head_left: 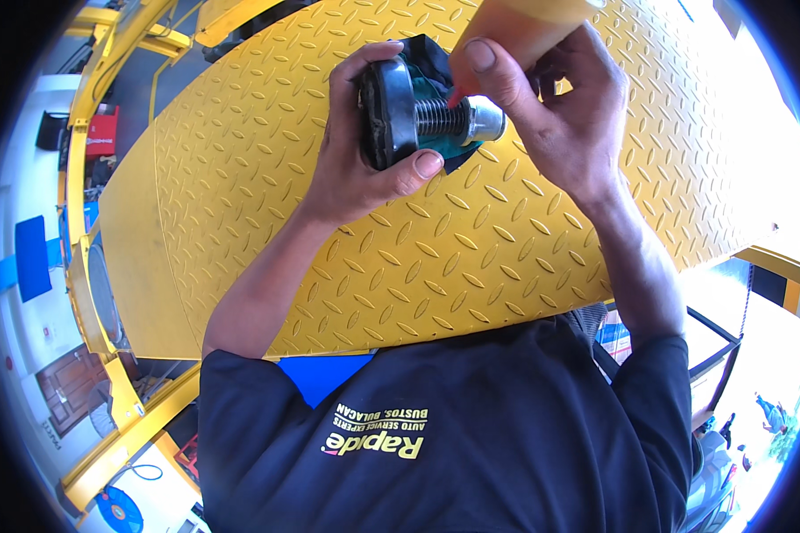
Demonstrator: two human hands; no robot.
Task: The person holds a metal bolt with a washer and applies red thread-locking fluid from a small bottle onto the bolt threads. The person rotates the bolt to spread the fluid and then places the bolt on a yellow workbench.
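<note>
Above a yellow tread-plate surface (400, 266), the left hand (351, 182) grips a round black pad (404, 115) by its rim, its threaded shaft (437, 117) pointing right and ending in a silver sleeve (487, 121). The right hand (582, 115) holds a tilted squeeze bottle (526, 31), its red nozzle (461, 89) at the shaft; contact there cannot be told.

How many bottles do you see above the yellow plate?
1: the orange bottle, partly beyond the top edge, in the right grip, its red nozzle at the black thread.
</note>
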